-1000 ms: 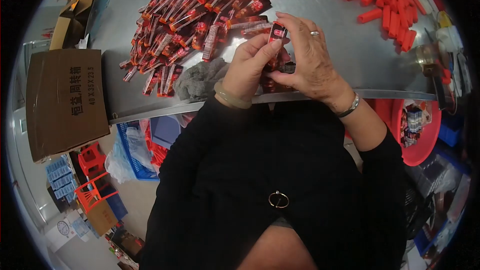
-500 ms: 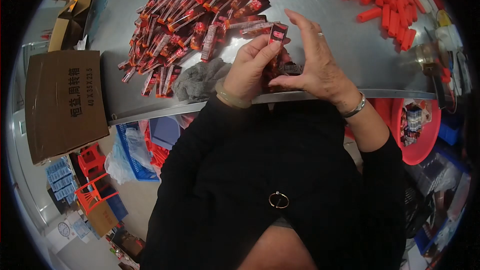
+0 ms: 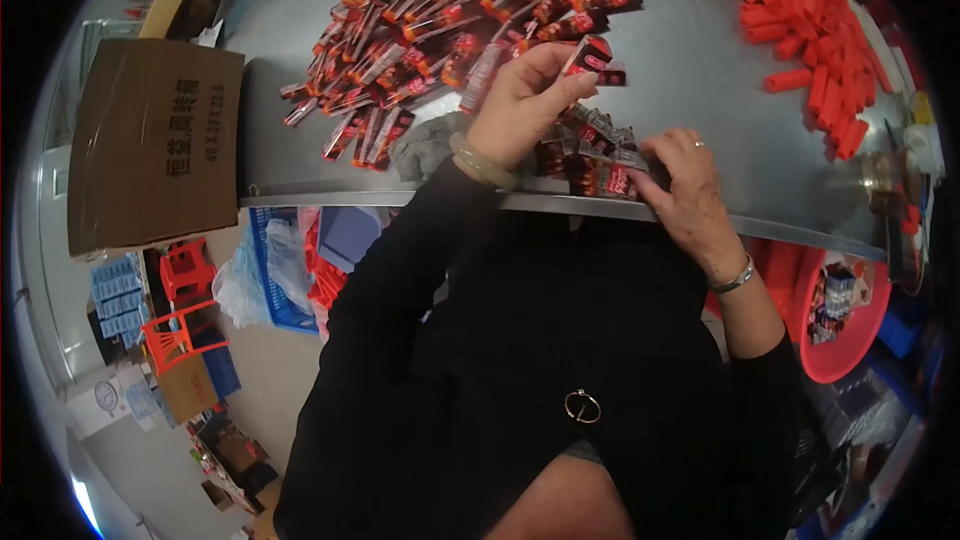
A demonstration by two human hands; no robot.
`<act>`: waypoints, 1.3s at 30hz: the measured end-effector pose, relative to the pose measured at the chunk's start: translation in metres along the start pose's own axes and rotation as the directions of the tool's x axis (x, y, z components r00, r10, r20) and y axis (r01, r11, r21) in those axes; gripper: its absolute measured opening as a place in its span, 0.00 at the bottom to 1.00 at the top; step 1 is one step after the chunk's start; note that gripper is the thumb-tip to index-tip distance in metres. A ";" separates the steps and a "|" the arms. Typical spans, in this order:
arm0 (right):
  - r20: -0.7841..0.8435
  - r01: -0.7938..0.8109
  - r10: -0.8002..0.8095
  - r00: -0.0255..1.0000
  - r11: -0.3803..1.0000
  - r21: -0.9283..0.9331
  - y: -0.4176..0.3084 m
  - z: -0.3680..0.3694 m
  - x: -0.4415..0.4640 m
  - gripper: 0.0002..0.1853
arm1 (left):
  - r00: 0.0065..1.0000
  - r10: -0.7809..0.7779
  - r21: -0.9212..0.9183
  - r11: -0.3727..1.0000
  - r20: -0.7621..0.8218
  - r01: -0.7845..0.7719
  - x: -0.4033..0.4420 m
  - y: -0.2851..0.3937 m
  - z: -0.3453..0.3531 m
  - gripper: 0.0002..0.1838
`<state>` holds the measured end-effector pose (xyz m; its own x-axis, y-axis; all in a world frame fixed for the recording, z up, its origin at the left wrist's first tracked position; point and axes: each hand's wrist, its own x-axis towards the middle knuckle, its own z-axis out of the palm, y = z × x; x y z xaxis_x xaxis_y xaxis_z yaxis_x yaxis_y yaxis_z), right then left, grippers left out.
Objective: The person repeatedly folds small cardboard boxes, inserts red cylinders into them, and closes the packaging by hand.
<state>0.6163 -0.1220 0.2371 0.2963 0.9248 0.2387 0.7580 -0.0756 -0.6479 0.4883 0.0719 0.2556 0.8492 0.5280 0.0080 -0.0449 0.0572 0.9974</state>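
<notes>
L hand [image 3: 522, 112] grips a red-&-black pack [image 3: 590, 54] btwn thumb & fingers, above the bench [image 3: 690, 60], pack's printed end poking out past thumb, tilted up to the R; pale bangle [image 3: 482, 162] on L wrist; R hand [image 3: 690, 190] lower, nr bench edge, fingers bent & thumb apart from them, at R end of the small packets [image 3: 600, 155]; can't tell if it's gripping one; ring on a finger, metal band [image 3: 735, 275] on R wrist; small packets lie in a heap by the front edge, btwn the two hands; big pile of wrapped sticks [image 3: 430, 25] on bench beyond & left of L hand, mostly red/black w/ clear parts; grey cloth [image 3: 425, 147] just beside L wrist, nr edge; red tubes [image 3: 800, 25] heaped far R; brown carton [image 3: 150, 150] w/ printed chars at bench's L end; pinkish-red basin [image 3: 845, 340] below bench, R side, w/ assorted bits inside.
</notes>
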 end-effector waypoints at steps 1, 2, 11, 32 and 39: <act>-0.008 -0.001 0.001 1.000 1.000 -0.030 0.001 0.001 0.001 0.13 | 1.000 -0.006 -0.032 0.999 0.018 0.007 0.002 0.005 -0.005 0.11; -0.016 -0.009 0.008 1.000 0.998 -0.062 0.002 0.003 0.001 0.10 | 0.999 -0.014 -0.069 0.997 0.041 0.017 0.004 0.007 -0.009 0.10; -0.107 -0.101 0.110 0.988 0.991 0.087 -0.009 0.001 0.013 0.19 | 0.989 0.080 -0.112 0.989 -0.121 -0.094 0.024 0.039 -0.060 0.08; -0.040 -0.106 0.098 0.994 0.954 -0.281 0.017 0.018 0.077 0.13 | 0.896 0.396 0.470 0.841 -0.200 -0.267 0.043 0.084 -0.124 0.08; -0.138 -0.126 0.088 0.986 0.945 -0.301 0.010 0.031 0.068 0.19 | 0.591 0.804 0.593 0.510 -0.071 -0.623 0.001 0.146 -0.054 0.07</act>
<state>0.6262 -0.0487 0.2247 0.4390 0.8541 0.2789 0.8541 -0.3004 -0.4246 0.4543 0.1264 0.3969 0.4282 0.4179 0.8012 -0.2401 -0.8022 0.5467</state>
